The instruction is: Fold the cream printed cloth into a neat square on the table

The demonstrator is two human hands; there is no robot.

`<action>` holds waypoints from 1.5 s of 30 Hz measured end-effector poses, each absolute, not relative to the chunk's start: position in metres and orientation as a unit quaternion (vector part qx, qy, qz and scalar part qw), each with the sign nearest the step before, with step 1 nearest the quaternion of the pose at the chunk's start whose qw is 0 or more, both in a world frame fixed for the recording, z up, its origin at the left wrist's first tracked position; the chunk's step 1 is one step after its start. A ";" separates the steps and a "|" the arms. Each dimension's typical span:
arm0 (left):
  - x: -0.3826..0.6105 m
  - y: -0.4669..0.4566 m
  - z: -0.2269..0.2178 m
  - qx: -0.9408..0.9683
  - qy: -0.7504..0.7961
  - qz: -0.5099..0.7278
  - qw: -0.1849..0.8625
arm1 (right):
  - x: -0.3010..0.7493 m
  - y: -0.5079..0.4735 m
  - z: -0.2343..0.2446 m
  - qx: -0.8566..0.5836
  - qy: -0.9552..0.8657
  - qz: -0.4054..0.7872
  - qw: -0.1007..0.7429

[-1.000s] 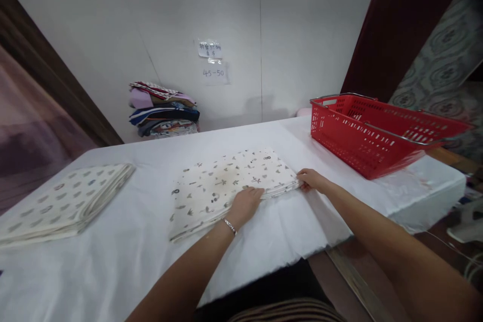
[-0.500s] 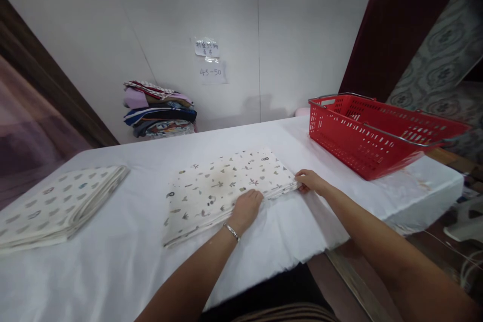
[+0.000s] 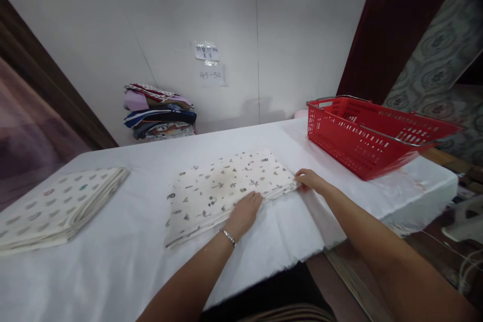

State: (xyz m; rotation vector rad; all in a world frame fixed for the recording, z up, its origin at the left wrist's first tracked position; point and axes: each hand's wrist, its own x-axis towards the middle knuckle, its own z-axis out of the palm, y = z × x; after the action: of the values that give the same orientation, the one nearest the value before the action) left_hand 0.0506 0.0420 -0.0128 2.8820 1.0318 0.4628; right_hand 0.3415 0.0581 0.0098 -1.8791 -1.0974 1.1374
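Observation:
A folded white cloth (image 3: 222, 181) printed with small grey and brown figures lies flat in front of me, its layers showing along the near edge. My left hand (image 3: 245, 214), with a bracelet at the wrist, rests on that near edge, fingers stretched flat across the fabric. At the cloth's near right corner, my right hand (image 3: 308, 180) pinches the layers between thumb and fingers. Farther left lies a second folded cloth (image 3: 60, 206), white with grey heart-like shapes, and neither hand touches it.
A white-covered table (image 3: 151, 282) carries both cloths. On its right end stands a red perforated basket (image 3: 350, 136) with metal handles. Behind the far edge is a pile of folded clothes (image 3: 160, 110). Paper signs (image 3: 209, 63) are stuck on the wall.
My left hand has slid very slightly to the left along the near edge. The right hand stays at the corner, and the view has shifted a little.

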 end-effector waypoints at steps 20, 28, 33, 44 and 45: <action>0.128 0.063 -0.009 0.939 0.317 0.122 -0.059 | 0.340 0.055 0.008 -0.726 -0.433 0.415 0.336; 0.117 0.061 -0.016 0.950 0.283 0.132 -0.029 | 0.339 0.053 0.007 -0.766 -0.486 0.331 0.262; 0.113 0.057 -0.018 0.951 0.271 0.144 -0.030 | 0.322 0.045 0.020 -0.764 -0.566 0.211 0.225; 0.113 0.048 -0.013 0.937 0.315 0.151 -0.014 | 0.283 0.016 -0.026 -0.552 -0.822 0.069 0.120; 0.108 0.046 -0.010 0.935 0.326 0.141 -0.019 | 0.287 0.016 -0.030 -0.551 -0.825 0.052 0.113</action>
State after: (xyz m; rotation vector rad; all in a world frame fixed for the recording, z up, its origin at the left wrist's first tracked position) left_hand 0.1084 0.0456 -0.0103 2.9714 1.0355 0.4498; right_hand 0.2866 0.0161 -0.0300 -1.6161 -2.4213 0.1520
